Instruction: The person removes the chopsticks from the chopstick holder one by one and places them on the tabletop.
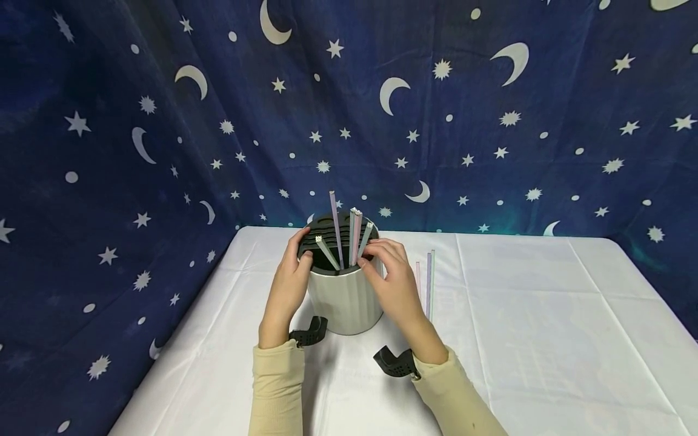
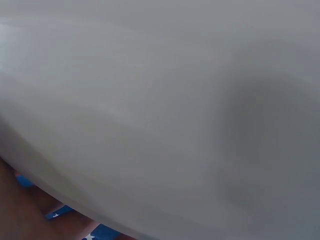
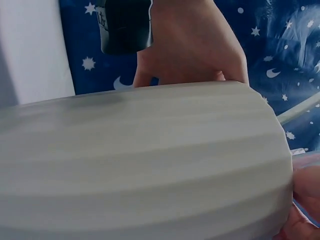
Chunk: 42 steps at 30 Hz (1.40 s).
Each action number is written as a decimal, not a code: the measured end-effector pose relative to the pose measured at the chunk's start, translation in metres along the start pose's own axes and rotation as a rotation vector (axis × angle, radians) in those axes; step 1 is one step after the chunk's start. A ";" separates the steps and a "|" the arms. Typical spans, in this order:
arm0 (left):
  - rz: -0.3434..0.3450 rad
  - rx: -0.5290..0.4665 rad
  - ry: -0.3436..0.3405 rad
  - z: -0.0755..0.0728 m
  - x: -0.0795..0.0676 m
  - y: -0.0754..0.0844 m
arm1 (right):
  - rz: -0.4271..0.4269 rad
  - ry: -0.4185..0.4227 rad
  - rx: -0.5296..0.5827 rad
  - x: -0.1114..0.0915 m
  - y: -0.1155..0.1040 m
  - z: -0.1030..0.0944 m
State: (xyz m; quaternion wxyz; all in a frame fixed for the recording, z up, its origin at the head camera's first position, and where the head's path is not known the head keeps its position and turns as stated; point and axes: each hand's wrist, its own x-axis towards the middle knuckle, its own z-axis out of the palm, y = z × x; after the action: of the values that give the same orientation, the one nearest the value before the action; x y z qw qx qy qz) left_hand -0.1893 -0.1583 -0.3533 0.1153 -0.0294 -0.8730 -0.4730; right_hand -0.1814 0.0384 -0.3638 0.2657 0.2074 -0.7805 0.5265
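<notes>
A white ribbed pen holder (image 1: 345, 303) with a black slotted top (image 1: 319, 229) stands upright on the table, also filling most of both wrist views. Several slim pastel pencils stick out of it: a purple one (image 1: 336, 224), a pink one (image 1: 357, 233), a leaning pale green one (image 1: 327, 252) and others. My left hand (image 1: 286, 281) grips the holder's left rim, thumb at the front edge. Over the right rim, my right hand (image 1: 394, 281) pinches a grey-green pencil (image 1: 366, 236) between thumb and fingers. The lower ends of the pencils are hidden inside.
Pink, purple (image 1: 428, 284) and green (image 1: 432, 278) pencils lie on the white-covered table (image 1: 523, 339) right of the holder. A dark blue moon-and-star curtain (image 1: 349, 109) hangs behind and at the left. Both wrists carry black camera mounts (image 1: 309, 332).
</notes>
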 end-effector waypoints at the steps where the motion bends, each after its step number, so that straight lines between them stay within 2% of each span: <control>1: 0.001 -0.001 -0.002 0.000 0.000 0.000 | -0.002 -0.001 -0.001 0.000 -0.001 0.000; 4: 0.005 -0.006 -0.003 -0.001 -0.001 -0.001 | 0.008 0.005 0.017 -0.001 -0.003 0.001; 10: 0.022 -0.011 0.000 -0.001 -0.001 -0.001 | -0.023 0.130 0.146 -0.001 -0.010 -0.003; 16: 0.026 -0.009 0.000 0.000 -0.001 -0.001 | -0.045 0.240 0.245 0.001 -0.014 -0.021; 20: 0.018 -0.009 0.002 0.000 0.000 -0.002 | -0.062 0.299 0.420 0.006 -0.005 -0.037; 23: 0.016 -0.011 0.003 0.000 0.000 -0.003 | -0.069 0.373 0.570 0.011 0.005 -0.050; 32: 0.026 -0.005 0.022 0.000 0.000 -0.002 | -0.005 0.623 0.914 0.020 0.027 -0.085; 35: 0.029 -0.004 0.023 0.000 0.001 -0.002 | 0.040 0.672 0.953 0.019 0.036 -0.094; 37: 0.029 -0.004 0.021 0.001 0.001 -0.002 | 0.096 0.668 0.964 0.018 0.043 -0.099; 40: 0.028 -0.003 0.020 0.001 0.001 -0.003 | 0.247 0.598 0.903 0.015 0.057 -0.103; 42: 0.023 -0.006 0.019 0.002 0.001 -0.003 | 0.373 0.519 0.792 0.012 0.069 -0.102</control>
State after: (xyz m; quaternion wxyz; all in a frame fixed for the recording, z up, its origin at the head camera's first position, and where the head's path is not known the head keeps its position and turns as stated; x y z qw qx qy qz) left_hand -0.1912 -0.1586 -0.3562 0.1289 -0.0353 -0.8700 -0.4746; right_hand -0.2121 0.1582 -0.3744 0.2533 0.0117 -0.4532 0.8546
